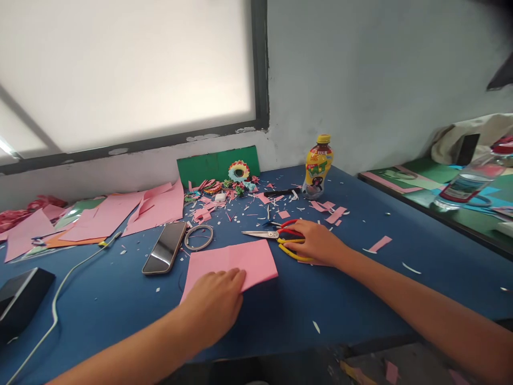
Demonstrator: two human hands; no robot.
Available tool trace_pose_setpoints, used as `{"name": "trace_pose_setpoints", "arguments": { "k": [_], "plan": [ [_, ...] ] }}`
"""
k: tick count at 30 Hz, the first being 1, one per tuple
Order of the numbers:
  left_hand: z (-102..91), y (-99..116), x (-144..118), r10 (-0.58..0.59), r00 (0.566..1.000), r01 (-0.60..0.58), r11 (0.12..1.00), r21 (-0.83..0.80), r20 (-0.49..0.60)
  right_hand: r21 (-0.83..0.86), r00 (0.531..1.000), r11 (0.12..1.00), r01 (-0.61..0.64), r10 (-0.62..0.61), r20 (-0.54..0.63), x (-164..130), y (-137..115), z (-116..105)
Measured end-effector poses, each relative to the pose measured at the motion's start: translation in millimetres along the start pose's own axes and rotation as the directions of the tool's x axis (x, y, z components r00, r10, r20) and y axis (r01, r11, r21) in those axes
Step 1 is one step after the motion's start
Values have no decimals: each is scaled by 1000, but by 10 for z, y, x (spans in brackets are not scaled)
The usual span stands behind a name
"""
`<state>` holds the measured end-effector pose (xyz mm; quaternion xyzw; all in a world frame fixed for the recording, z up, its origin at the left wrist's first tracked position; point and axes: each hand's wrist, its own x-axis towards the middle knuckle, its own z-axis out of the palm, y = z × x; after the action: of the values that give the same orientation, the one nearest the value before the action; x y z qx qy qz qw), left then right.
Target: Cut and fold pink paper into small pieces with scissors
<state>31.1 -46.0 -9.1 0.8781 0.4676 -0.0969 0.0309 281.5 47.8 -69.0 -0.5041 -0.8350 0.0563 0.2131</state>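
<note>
Pressing pink sheet (232,263) flat, left hand (214,299) spread | right hand (316,241) grip closing on scissors (280,239) | phone (165,247) beside

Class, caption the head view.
Left hand presses folded pink paper sheet; right hand rests on yellow-handled metal scissors.

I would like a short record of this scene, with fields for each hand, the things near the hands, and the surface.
left hand: lies flat on the pink paper sheet, at its near edge
right hand: rests on the yellow-handled scissors, blades pointing left
near the sheet: phone, face up; coiled cable
farther back: yellow-capped bottle, paper flower ring
surface: blue table, strewn with paper scraps
</note>
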Motion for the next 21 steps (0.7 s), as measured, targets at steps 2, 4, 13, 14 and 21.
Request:
{"name": "trace_pose_setpoints", "arguments": {
  "k": [2,4,13,14,21],
  "plan": [
    [-278,-187,-7,79,993,-88,992,-96,-88,6,1000,1000,-10,10,9,0,12,1],
    [-595,-388,6,65,973,-111,973,-204,-222,8,1000,1000,-17,17,18,2,25,5],
    [-391,-618,535,142,984,-103,945,-309,106,0,999,1000,-22,22,40,12,50,23],
    [-252,-585,573,126,989,-97,951,-293,83,-3,999,1000,-21,21,41,10,48,21],
    [203,-418,503,179,975,-190,979,-79,-129,-32,998,999,-23,25,64,11,34,10]
  ]
}}
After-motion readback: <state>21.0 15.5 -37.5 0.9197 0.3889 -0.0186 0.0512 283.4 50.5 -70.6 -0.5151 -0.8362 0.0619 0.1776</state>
